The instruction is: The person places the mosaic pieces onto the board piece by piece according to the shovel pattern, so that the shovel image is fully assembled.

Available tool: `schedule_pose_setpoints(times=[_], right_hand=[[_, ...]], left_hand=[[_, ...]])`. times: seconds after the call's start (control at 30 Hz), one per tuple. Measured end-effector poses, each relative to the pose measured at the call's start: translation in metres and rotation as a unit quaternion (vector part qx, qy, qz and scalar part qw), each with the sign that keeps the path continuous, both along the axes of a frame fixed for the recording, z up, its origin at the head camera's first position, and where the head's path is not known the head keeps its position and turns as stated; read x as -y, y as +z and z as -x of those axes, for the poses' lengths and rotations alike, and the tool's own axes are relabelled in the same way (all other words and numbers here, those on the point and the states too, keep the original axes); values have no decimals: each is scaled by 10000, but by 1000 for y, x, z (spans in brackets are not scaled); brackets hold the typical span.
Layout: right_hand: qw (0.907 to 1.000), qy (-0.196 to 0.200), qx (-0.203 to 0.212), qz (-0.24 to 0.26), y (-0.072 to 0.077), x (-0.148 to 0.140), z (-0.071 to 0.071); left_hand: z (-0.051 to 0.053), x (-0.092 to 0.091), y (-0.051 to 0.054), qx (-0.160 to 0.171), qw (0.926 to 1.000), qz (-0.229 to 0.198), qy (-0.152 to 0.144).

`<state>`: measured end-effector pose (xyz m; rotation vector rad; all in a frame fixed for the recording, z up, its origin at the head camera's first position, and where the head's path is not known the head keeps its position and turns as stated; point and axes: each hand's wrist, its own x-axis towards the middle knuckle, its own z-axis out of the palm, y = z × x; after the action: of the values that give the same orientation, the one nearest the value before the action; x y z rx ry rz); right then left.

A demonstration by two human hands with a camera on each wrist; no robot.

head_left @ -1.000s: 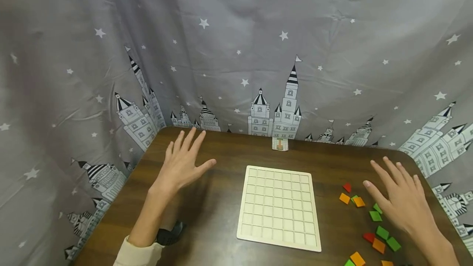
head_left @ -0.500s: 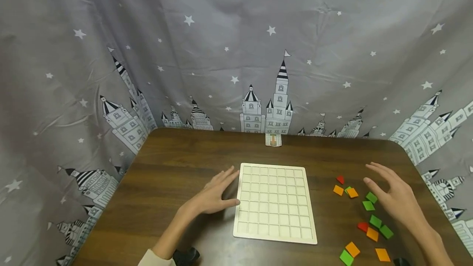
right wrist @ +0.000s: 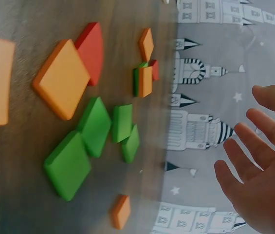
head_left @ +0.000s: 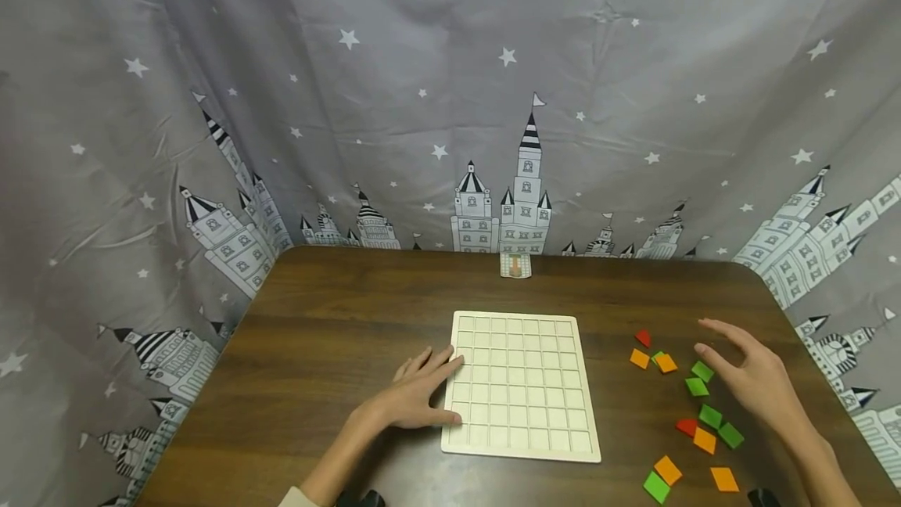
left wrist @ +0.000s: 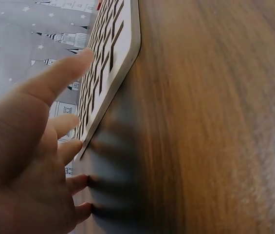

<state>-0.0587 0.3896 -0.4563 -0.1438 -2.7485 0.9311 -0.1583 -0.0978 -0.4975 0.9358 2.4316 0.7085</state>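
Your gridded board (head_left: 521,383) lies flat, about midway between the side edges of the bench (head_left: 324,335), set in from its far edge. You have a broad stretch of wood from the board's left side to the bench's left edge, a band along the far edge before the curtain (head_left: 394,139), and a narrower strip between the board and the coloured tiles (head_left: 730,435) on its right. The board looks square, giving you no clear long axis; its far side runs roughly parallel to the bench's far edge. The tiles, green, orange and red, form a loose far-to-near band, turned various ways. Your left hand (head_left: 411,404) is at the board's left rim, released, fingers spread; you cannot tell whether the fingertips touch. Your right hand (head_left: 756,382), loosely bent and holding nothing, hovers between the tiles and the bench's right edge.
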Motion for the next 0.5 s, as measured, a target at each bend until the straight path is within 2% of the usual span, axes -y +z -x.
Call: schedule_pose_setpoints(times=[0.27, 0.5], right_hand=[[9998, -10, 137, 128, -14, -16, -3], [9987, 55, 321, 396, -27, -26, -6]], left_hand=[[-1, -1, -4, -106, 9997, 218, -40], [-3, -1, -2, -105, 9999, 114, -40]])
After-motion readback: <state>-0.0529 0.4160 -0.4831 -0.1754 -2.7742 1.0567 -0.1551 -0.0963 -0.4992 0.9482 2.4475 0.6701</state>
